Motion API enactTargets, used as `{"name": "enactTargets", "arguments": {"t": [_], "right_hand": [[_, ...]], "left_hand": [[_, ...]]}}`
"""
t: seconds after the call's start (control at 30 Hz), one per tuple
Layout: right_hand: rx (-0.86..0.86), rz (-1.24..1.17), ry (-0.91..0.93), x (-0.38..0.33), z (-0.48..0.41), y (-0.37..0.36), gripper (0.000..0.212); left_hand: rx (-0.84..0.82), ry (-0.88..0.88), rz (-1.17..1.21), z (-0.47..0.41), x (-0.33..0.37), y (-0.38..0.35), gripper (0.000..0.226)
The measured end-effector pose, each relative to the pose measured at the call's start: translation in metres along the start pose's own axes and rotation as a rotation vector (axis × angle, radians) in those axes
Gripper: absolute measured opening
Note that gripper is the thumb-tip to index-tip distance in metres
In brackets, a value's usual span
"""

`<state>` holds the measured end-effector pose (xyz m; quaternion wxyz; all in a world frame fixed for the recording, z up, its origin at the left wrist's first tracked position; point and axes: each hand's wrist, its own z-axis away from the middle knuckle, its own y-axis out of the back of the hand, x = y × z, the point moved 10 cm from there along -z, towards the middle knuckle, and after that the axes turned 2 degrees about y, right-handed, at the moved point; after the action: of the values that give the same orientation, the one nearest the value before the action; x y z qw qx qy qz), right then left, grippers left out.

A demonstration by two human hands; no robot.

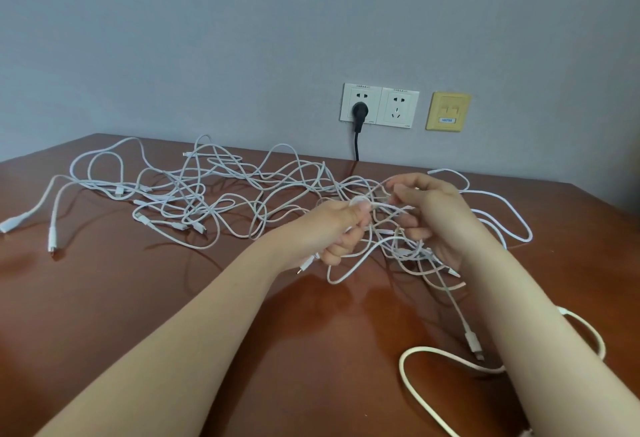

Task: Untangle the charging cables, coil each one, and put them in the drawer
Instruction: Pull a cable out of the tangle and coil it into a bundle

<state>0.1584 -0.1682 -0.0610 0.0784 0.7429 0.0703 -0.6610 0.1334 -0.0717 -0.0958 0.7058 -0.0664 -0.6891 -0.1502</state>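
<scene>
While both your forearms reach out over the reddish-brown worktop, your left grip is curled round several strands of the white charging cables. The thumb presses on a strand at the top, and a connector end pokes out below the fist. Your right grip faces it, just beside, with thumb and fingertips pinching strands of the same knot. Which cable each one holds is hard to tell, because the strands blur together there.

Most of the tangle lies flat on the worktop, spreading left of your grips and back toward the wall. Two long plug ends trail out at its far left. More loops sag from the knot to the worktop beneath your right grip. A thicker white cable curves in a wide loop near your right forearm and passes under it, with a slim connector just beside it.

On the wall behind, a double socket carries a black plug in its left outlet, and a yellow data plate sits to its right.
</scene>
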Motion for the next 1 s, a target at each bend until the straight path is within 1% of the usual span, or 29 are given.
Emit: {"name": "enactTargets", "arguments": {"t": [0.07,0.13,0.2,0.23,0.3,0.37,0.5,0.6,0.7,0.8,0.9,1.0], "right_hand": [[-0.014,-0.01,-0.011,0.002,0.0,0.001,0.014],[-0.108,0.031,0.01,0.002,0.002,-0.008,0.011],[-0.189,0.114,0.065,-0.001,0.005,-0.019,0.015],[-0.199,0.147,0.099,-0.003,0.005,-0.022,0.018],[-0.159,0.195,0.166,-0.008,0.004,-0.023,0.022],[-0.096,0.226,0.215,-0.01,0.003,-0.021,0.025],[-0.012,0.29,0.276,-0.007,0.003,-0.023,0.028],[0.05,0.371,0.31,-0.008,0.002,-0.023,0.029],[0.045,0.432,0.323,-0.007,0.003,-0.025,0.032],[0.02,0.504,0.325,-0.007,0.005,-0.03,0.035],[0.02,0.58,0.344,-0.009,0.008,-0.033,0.045],[0.0,0.602,0.343,-0.009,0.008,-0.034,0.046]], "left_hand": [[0.063,-0.05,0.133,-0.001,0.008,0.01,0.035],[0.134,-0.09,0.253,-0.001,0.013,0.022,0.036],[0.212,-0.104,0.313,-0.001,0.013,0.033,0.036],[0.247,-0.103,0.33,-0.001,0.011,0.038,0.036],[0.301,-0.108,0.347,-0.001,0.01,0.043,0.035],[0.344,-0.128,0.299,-0.001,0.012,0.044,0.034],[0.426,-0.155,0.121,-0.001,0.017,0.037,0.031],[0.492,-0.223,-0.034,0.001,0.023,0.035,0.032],[0.57,-0.306,-0.206,0.007,0.031,0.038,0.031],[0.639,-0.333,-0.347,0.012,0.036,0.042,0.029],[0.67,-0.327,-0.392,0.012,0.036,0.046,0.026],[0.706,-0.322,-0.365,0.015,0.038,0.054,0.031]]}}
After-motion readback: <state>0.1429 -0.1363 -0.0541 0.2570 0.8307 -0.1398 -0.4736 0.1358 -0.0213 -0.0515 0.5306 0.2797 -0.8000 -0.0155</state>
